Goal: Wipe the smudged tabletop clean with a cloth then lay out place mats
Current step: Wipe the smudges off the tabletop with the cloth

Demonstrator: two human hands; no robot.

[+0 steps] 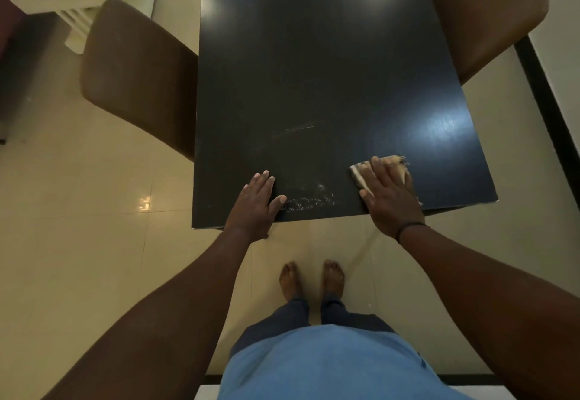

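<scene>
I see my right hand [389,197] pressed flat, fingers straight and close together, on a folded beige cloth [396,165] with a frayed edge, near the front right corner of the glossy black rectangular table [314,69]. My left hand [255,203] lies flat at the near edge, fingers straight, thumb splayed. Between them sits a whitish, grainy smudge [309,201]. Brown padded chairs [135,76] flank the table on the pale tiled floor [78,227].

A frayed tan cloth [381,171] lies flat near the dark, white-smudged tabletop's [314,69] near right corner.
</scene>
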